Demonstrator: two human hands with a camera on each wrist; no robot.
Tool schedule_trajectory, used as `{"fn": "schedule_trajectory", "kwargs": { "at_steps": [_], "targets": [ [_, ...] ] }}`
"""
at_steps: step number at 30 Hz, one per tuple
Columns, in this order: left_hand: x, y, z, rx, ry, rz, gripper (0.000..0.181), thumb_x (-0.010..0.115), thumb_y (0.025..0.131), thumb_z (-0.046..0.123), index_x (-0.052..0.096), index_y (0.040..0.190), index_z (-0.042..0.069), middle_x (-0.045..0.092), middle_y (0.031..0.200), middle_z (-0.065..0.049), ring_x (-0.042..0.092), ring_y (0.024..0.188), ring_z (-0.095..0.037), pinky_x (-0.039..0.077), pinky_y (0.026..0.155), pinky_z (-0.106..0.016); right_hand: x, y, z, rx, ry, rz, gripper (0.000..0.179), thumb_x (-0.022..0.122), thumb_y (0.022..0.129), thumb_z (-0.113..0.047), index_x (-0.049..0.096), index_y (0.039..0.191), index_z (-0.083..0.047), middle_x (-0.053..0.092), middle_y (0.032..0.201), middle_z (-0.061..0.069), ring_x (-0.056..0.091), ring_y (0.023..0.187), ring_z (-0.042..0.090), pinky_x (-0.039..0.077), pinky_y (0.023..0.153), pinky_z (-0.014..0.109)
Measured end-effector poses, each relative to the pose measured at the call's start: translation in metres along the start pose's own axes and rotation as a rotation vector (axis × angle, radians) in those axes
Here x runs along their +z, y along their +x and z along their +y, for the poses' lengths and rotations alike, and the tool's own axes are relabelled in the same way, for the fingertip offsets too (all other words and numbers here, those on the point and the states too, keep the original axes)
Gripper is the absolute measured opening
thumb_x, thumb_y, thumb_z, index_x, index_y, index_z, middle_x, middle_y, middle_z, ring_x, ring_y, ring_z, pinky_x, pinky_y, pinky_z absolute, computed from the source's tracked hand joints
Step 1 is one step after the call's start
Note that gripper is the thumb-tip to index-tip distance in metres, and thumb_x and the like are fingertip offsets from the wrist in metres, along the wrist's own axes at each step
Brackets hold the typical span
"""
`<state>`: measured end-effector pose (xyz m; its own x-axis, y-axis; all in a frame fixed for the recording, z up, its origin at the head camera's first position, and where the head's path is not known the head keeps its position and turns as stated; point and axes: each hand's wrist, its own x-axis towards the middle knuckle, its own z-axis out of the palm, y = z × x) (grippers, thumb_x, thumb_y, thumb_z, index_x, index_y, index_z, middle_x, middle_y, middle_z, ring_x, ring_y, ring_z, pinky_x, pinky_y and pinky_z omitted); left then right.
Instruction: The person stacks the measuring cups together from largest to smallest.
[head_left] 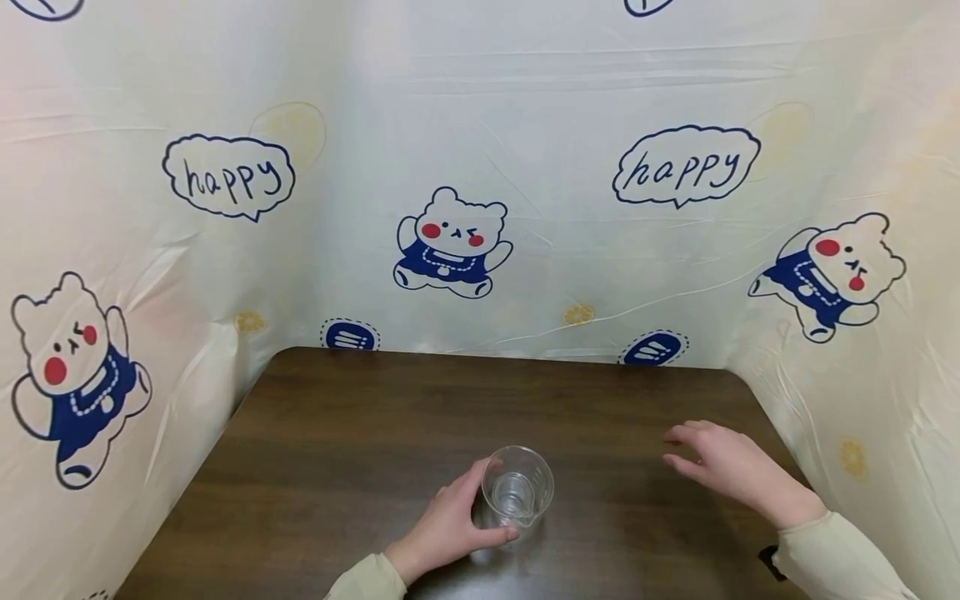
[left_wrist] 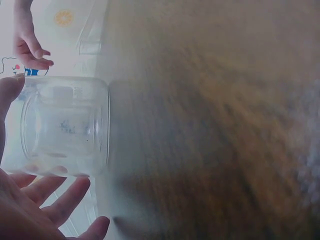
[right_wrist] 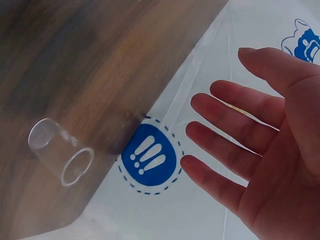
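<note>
My left hand (head_left: 450, 521) holds a clear glass beaker (head_left: 534, 508) by its side, the thumb on the near side and fingers round the left. In the left wrist view, the beaker (left_wrist: 65, 85) stands upright, and a smaller cylindrical outline with faint print shows inside it. My right hand (head_left: 727, 467) hovers over the table's right side, holding nothing. In the right wrist view, its fingers (right_wrist: 222, 112) are loosely extended and spread. A small clear glass vessel (right_wrist: 60, 150) stands upright on the table near that hand; the head view does not show it.
A dark brown wooden table (head_left: 360, 433) lies under both hands. A white curtain (head_left: 555, 108) printed with cartoon bears and "happy" bubbles encloses it at the back and both sides. Something black (head_left: 771, 562) shows beside the right sleeve (head_left: 840, 554).
</note>
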<state>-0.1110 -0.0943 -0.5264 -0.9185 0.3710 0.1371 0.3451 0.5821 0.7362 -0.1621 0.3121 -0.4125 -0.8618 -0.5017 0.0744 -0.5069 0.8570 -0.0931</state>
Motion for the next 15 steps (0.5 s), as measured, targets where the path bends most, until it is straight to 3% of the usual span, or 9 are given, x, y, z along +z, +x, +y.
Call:
{"fn": "schedule_trajectory", "kwargs": {
  "at_steps": [7,11,15],
  "targets": [
    [0.0,-0.001,0.0,0.003,0.001,-0.005,0.092,0.083,0.078,0.062,0.044,0.152,0.024,0.061,0.142,0.003,0.062,0.121,-0.019,0.048,0.095,-0.055,-0.001,-0.004,0.009,0.054,0.022,-0.037,0.025,0.082,0.089,-0.028,0.075,0.106,-0.011,0.074,0.102,0.006,0.071,0.09,0.024,0.059,0.076,0.047],
    [0.001,-0.001,0.0,0.001,-0.005,-0.005,0.091,0.083,0.078,0.063,0.044,0.152,0.024,0.061,0.143,0.003,0.062,0.122,-0.02,0.047,0.096,-0.055,0.001,-0.006,0.016,0.069,0.027,-0.033,0.024,0.082,0.088,-0.026,0.075,0.105,-0.01,0.073,0.099,0.004,0.068,0.08,0.016,0.058,0.072,0.044],
    [0.001,0.0,-0.001,0.002,-0.003,-0.004,0.091,0.083,0.078,0.063,0.044,0.152,0.025,0.061,0.143,0.004,0.061,0.123,-0.02,0.047,0.096,-0.056,0.004,-0.008,0.024,0.089,0.034,-0.031,0.024,0.082,0.088,-0.025,0.075,0.104,-0.009,0.073,0.097,0.002,0.068,0.08,0.017,0.057,0.071,0.045]
  ]
}}
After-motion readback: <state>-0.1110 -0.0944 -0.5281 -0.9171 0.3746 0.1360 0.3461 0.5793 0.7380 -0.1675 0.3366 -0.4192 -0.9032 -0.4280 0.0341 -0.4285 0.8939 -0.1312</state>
